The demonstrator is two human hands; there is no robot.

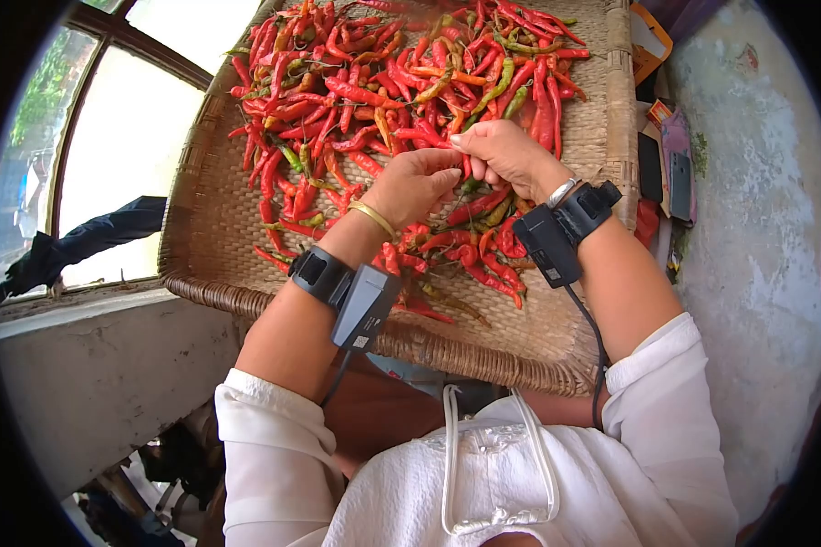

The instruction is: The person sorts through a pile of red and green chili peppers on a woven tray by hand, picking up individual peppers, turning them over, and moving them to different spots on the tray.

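Note:
Many red chili peppers (356,96), with a few green and orange ones among them, lie in a large woven basket tray (214,182). Over the middle of the pile my left hand (413,187) has its thumb and fingers pinched together. My right hand (506,155) meets it from the right, its thumb and forefinger closed on a red pepper (466,167) that shows partly below them. Whether my left fingertips also grip part of that pepper is too small to tell.
A window (109,118) with a dark cloth (100,239) on its sill is at the left. To the right of the tray, a phone (680,185) and other small items stand near a mottled wall (757,182). The tray's thick rim (483,363) is close to my body.

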